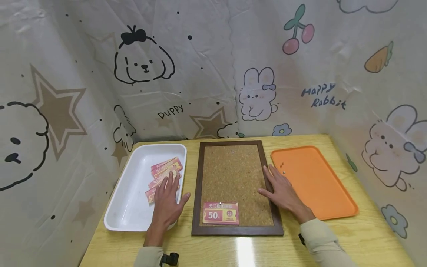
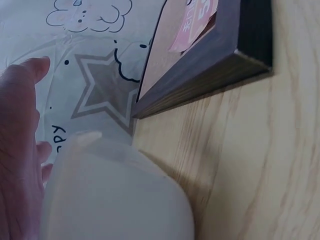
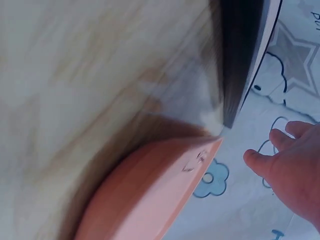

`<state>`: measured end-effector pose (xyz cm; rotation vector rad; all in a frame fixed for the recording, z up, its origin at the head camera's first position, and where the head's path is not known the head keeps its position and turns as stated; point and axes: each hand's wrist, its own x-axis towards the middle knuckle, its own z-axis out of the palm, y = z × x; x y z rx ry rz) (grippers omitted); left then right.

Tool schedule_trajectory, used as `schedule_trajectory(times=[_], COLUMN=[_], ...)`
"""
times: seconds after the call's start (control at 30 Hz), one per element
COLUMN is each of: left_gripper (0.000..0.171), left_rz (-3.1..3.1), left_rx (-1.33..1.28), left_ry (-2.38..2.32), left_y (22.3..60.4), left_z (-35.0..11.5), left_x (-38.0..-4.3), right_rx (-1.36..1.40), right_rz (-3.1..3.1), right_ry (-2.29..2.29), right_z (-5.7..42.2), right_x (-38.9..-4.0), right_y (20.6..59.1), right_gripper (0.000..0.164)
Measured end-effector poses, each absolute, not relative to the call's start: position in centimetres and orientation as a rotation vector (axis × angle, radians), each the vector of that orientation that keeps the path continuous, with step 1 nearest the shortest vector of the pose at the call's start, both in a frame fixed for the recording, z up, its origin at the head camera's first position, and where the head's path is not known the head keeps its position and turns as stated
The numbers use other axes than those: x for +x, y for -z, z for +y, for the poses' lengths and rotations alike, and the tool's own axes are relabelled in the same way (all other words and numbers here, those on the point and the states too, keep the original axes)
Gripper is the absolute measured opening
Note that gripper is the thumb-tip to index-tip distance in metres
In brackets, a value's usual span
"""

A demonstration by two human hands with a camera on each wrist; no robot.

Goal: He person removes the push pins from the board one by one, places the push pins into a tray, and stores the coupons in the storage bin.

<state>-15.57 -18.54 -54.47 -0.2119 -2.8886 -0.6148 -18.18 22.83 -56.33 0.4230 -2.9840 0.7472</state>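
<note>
My left hand [image 1: 166, 205] is over the right side of the white tray [image 1: 128, 196], its fingers extended toward several pink-and-yellow coupons [image 1: 165, 165] fanned out inside. Whether the fingertips touch them I cannot tell. In the left wrist view the hand [image 2: 17, 130] appears beside the tray wall. A dark-framed cork board [image 1: 233, 174] lies between the trays. One coupon [image 1: 215, 216] marked 50 sits at its lower left, with a small pin [image 1: 220, 203] at its top edge. My right hand [image 1: 283, 191], fingers loosely spread and holding nothing, is over the board's right frame.
An orange tray [image 1: 320, 185] lies to the right of the board, with a few tiny pins [image 1: 282, 164] near its upper left. Everything is on a light wooden table [image 1: 213, 252]. A printed curtain [image 1: 207, 74] surrounds the table at the back and sides.
</note>
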Motion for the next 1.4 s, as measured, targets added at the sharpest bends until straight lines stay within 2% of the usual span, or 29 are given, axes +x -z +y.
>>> schedule_trajectory(times=[0.47, 0.93, 1.4], left_gripper=[0.079, 0.074, 0.076], left_rz=[-2.874, -2.904, -2.886], left_rx=[-0.300, -0.332, -0.445], left_ry=[0.596, 0.430, 0.420], left_y=[54.8, 54.9, 55.6], left_z=[-16.4, -15.6, -13.7], left_x=[-15.5, -15.3, -14.5], right_rx=[0.524, 0.572, 0.692], right_rz=[-2.949, -2.975, -2.953], right_ry=[-0.775, -0.613, -0.755], right_z=[20.9, 18.4, 15.3], right_x=[-18.0, -17.6, -17.0], right_y=[56.1, 56.6, 57.1], right_gripper=[0.089, 0.088, 0.090])
